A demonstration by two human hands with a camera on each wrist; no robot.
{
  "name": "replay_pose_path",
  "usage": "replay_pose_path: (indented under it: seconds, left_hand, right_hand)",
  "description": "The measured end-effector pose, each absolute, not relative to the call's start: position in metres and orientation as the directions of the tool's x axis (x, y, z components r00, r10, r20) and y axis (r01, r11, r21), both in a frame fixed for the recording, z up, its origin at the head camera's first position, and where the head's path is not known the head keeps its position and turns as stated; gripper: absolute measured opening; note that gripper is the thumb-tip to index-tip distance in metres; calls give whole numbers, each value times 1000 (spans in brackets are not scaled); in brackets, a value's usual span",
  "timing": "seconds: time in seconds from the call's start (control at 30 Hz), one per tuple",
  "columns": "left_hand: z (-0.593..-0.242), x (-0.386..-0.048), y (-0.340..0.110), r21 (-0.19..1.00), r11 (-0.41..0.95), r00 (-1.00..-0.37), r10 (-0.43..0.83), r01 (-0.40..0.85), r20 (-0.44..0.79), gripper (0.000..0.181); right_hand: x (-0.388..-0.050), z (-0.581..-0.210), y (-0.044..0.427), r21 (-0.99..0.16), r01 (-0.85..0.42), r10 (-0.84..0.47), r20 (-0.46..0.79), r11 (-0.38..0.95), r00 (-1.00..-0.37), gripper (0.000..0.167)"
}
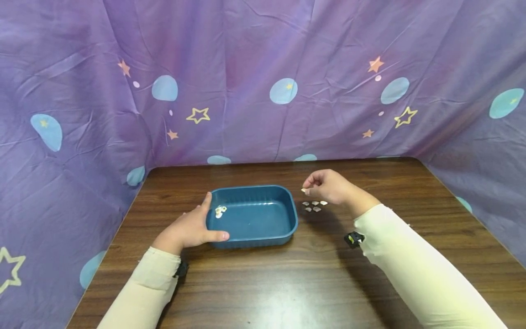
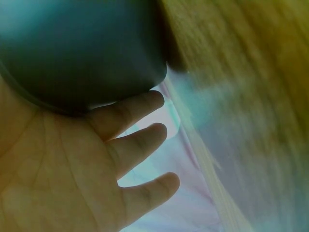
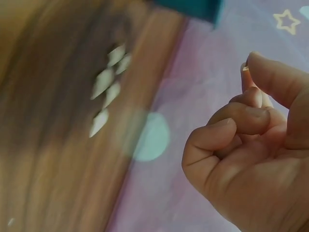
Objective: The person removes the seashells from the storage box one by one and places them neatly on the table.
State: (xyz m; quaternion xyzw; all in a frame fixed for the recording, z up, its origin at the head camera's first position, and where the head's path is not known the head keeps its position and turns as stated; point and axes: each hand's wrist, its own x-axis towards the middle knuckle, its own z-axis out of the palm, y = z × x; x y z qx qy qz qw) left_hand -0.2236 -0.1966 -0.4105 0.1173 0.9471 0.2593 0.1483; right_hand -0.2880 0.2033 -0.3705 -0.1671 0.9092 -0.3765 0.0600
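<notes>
The left hand (image 1: 191, 228) spans the left end of a blue rectangular plastic bin (image 1: 246, 238). Its thumb lies over the front rim and its index finger touches the back left corner. In the left wrist view, the other fingers (image 2: 140, 150) stretch out, spread, beside the bin's wall. Between thumb and index finger, the right hand (image 1: 330, 186) pinches a small pale shell-like piece (image 1: 304, 190), mostly hidden in the right wrist view. Just below that hand, several similar pieces (image 1: 316, 209) lie on the table. A small cluster of pale pieces (image 1: 219, 211) sits inside the bin, towards its left end.
Everything stands on a dark wood-grain table (image 1: 255, 283). A purple curtain (image 1: 246, 91) with stars and blue spots hangs behind the table and along both sides. Right of the bin lie the loose pieces.
</notes>
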Motion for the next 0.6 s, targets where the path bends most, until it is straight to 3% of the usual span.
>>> replay_pose_path:
  seconds: [0.6]
  left_hand:
    - [-413,-226,-198,523,841,-931,293,141,-220,140]
  right_hand:
    - [-284,-411,252,-536,-216,-291,-57,816,-955,9]
